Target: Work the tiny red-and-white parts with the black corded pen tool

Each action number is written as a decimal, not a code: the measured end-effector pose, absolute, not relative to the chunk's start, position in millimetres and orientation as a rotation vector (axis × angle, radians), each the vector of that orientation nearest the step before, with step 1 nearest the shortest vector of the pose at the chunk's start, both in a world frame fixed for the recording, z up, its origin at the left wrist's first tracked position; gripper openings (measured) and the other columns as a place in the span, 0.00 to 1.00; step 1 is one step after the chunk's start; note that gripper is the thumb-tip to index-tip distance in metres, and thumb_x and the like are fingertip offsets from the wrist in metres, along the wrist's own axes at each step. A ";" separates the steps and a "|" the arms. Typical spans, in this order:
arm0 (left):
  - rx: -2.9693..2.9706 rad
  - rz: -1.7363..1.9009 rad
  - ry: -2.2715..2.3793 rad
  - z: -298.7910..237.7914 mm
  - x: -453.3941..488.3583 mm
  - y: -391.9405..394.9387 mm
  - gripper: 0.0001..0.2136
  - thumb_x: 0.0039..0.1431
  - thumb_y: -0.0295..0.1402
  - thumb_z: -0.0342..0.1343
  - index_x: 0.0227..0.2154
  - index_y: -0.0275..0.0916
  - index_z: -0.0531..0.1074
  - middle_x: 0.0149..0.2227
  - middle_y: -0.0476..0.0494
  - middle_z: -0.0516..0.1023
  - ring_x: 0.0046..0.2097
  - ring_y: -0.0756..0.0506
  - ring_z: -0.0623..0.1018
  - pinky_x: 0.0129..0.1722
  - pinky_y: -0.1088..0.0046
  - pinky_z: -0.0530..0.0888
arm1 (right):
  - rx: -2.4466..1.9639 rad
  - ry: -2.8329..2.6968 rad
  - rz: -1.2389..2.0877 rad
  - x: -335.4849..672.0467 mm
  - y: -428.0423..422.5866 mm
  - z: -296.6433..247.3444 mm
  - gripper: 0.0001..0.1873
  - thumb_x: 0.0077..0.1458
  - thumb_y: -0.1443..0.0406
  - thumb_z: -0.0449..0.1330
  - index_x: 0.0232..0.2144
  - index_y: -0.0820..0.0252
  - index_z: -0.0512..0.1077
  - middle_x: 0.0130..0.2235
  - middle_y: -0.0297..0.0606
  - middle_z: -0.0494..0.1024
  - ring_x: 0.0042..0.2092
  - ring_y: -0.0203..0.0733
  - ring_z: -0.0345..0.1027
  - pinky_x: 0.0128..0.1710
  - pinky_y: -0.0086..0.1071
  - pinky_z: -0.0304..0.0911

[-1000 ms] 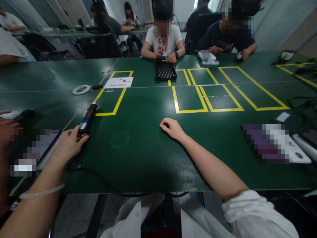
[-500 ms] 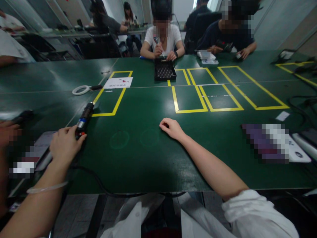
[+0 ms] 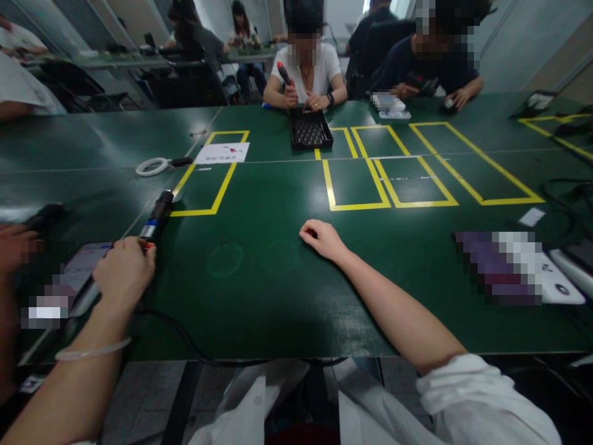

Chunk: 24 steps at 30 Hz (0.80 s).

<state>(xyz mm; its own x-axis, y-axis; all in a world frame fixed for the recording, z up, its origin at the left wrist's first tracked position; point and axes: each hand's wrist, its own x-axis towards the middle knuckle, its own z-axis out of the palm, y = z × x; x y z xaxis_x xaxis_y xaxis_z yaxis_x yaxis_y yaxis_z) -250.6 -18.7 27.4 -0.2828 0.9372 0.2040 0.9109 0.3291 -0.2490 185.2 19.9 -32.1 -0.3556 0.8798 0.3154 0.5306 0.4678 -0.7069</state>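
- In the head view, I see the left hand (image 3: pixel 124 269) closed round the near end of the tool (image 3: pixel 160 210), thumb on its right side; the fingers are bent in, with only the gap the handle needs.
- The tool points away beyond those fingers, its far end by the tape (image 3: pixel 192 213); whether it touches the table (image 3: pixel 278 315), I can't tell.
- Just left of the left fingers lies a phone (image 3: pixel 88 262); on their near side, a cord (image 3: pixel 185 337) runs towards the table edge.
- The right hand (image 3: pixel 322 238) rests well to the right of the tool, fingers loosely curled; I see nothing in them, though the palm is hidden.
- The step in hand looks like handling the tool one-handed; I'd judge any lift calls for a firm grip and cord slack.
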 end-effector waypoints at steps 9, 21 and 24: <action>-1.556 0.143 -2.140 17.4 -237.4 -21.6 0.21 0.66 0.43 0.37 0.47 0.31 0.66 0.44 0.31 0.75 0.40 0.37 0.75 0.32 0.70 0.65 | -1.155 -2.039 0.651 184.4 19.7 -32.6 0.07 0.60 0.66 0.56 0.30 0.60 0.70 0.30 0.33 0.71 0.32 0.36 0.63 0.34 0.29 0.55; -1.681 -0.442 -2.349 44.3 -208.7 -11.6 0.18 0.64 0.40 0.45 0.50 0.36 0.67 0.55 0.33 0.73 0.49 0.36 0.75 0.46 0.61 0.69 | -1.165 -2.047 0.665 183.8 19.3 -30.3 0.07 0.59 0.66 0.56 0.29 0.60 0.70 0.30 0.33 0.71 0.32 0.35 0.63 0.33 0.28 0.54; -2.093 -0.874 -2.322 47.7 -158.4 1.0 0.16 0.64 0.39 0.47 0.48 0.36 0.68 0.47 0.39 0.78 0.46 0.43 0.77 0.50 0.64 0.70 | -1.150 -2.019 0.688 184.7 19.4 -31.4 0.07 0.59 0.65 0.56 0.29 0.60 0.70 0.30 0.34 0.72 0.32 0.36 0.63 0.33 0.29 0.55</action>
<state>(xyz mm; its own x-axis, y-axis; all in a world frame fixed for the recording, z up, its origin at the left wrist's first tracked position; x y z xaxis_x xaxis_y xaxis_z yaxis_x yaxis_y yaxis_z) -158.4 1.0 47.7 -0.1653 0.9480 0.2718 0.8920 0.0261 0.4513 184.7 19.4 -31.4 -0.3579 0.8799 0.3125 0.5061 0.4640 -0.7270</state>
